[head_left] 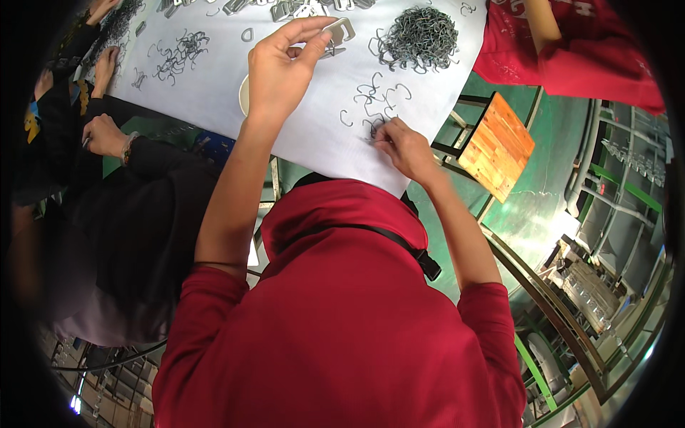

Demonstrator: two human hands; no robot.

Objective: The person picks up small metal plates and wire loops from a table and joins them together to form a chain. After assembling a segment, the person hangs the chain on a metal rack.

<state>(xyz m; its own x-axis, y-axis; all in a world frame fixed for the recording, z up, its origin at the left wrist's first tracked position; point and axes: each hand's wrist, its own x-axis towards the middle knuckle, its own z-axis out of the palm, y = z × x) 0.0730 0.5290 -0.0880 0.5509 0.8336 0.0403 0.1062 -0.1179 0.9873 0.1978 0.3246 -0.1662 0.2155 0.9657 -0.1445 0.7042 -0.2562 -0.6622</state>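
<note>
The person's left hand is holding a slotted metal plate over the white-covered table, left of the big pile of dark hooks, its thumb and forefinger clamping on the plate. The plate is tilting, its slotted end pointing up and to the right, and its long axis is seemingly slanting toward the far side of the pile, though the fingers are hiding the other end. The right hand is reaching down on the near side of the pile, its fingertips sitting close together at a group of loose hooks; I cannot tell whether they are gripping one. These hooks are lying on the near side of the pile, each curving its own way. The table's right edge is passing just right of the pile and slanting in close beside the right hand, while a wooden stool seat is standing beyond that edge, right of the pile and nearer the person. Bare cloth is stretching left of the pile, below the plate, and reaching the near edge. Farther left of the pile, a smaller scatter of hooks is lying past a small metal ring
</note>
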